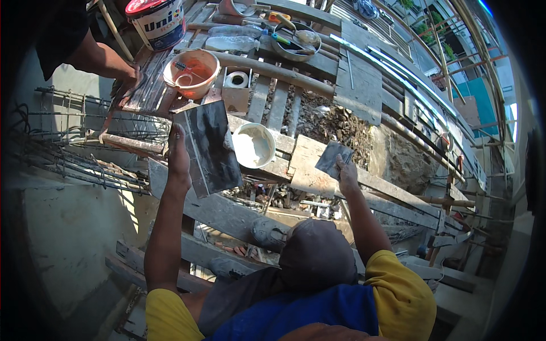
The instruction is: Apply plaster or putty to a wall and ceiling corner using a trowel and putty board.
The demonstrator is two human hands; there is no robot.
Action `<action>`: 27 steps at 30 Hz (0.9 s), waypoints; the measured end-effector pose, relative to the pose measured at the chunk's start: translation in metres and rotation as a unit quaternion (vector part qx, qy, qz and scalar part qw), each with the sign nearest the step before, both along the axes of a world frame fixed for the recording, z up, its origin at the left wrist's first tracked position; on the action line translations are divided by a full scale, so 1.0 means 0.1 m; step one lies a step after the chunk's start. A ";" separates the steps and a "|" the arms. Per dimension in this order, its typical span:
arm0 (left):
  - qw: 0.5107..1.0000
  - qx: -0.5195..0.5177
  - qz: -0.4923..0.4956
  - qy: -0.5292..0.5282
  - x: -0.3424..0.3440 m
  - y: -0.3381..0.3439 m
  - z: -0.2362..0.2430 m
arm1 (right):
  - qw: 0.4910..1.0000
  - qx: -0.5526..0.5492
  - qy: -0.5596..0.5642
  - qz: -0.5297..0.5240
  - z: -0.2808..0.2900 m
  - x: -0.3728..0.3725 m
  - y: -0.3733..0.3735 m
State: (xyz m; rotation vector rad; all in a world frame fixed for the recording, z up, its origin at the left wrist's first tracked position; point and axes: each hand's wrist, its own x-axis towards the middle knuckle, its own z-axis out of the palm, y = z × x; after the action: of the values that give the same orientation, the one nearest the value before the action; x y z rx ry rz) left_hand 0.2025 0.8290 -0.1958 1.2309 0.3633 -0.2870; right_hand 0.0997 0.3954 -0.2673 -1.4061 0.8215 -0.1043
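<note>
My left hand [180, 156] is closed on the edge of a dark rectangular board [211, 150] with greyish smears on its face, held tilted left of centre. To the right, my right hand [347, 175] grips a small flat grey rectangular plate [333, 158], fingers on its near-right edge. This plate is over a pale plywood piece [310, 170]. Between my hands stands a white bucket [267, 162] with whitish paste inside; the board's right edge partly overlaps it in view.
Another person's arm [105, 59] reaches in at upper left. On the gapped planks stand an orange-stained bucket [193, 91], a paint pail [159, 28], a metal basin [298, 55] with tools, and plastic bottles [230, 44]. Rebar [85, 153] juts at left; bamboo poles [449, 68] rise at right.
</note>
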 end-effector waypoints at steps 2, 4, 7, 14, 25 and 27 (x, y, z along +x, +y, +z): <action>0.991 0.096 0.062 0.062 0.01 -0.26 -0.19 | 0.996 -0.054 0.029 0.067 -0.25 -0.06 0.08; 0.997 -0.003 -0.020 0.069 0.00 0.00 -1.09 | 0.991 -0.026 0.061 0.117 -0.29 -0.03 0.51; 0.979 0.075 -0.105 0.158 -0.14 -0.20 -1.87 | 0.984 -0.020 0.084 0.157 -0.35 -0.07 0.79; 0.942 0.087 -0.255 0.200 -0.27 -0.68 -2.71 | 0.987 -0.020 0.030 0.157 0.63 0.05 0.89; 0.923 0.268 -0.275 -0.032 0.00 -0.34 -4.10 | 0.934 0.154 -0.198 0.253 2.59 -0.42 2.02; 0.957 0.145 -0.248 0.036 -0.08 -0.62 -3.73 | 0.936 0.129 -0.228 0.234 2.48 -0.27 1.91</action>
State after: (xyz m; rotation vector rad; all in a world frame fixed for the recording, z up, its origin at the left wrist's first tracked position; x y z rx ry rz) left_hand 0.1943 0.7674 -0.5685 1.5973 0.1551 -0.7309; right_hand 0.0723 0.5869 -0.0192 -1.2251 0.0992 0.0445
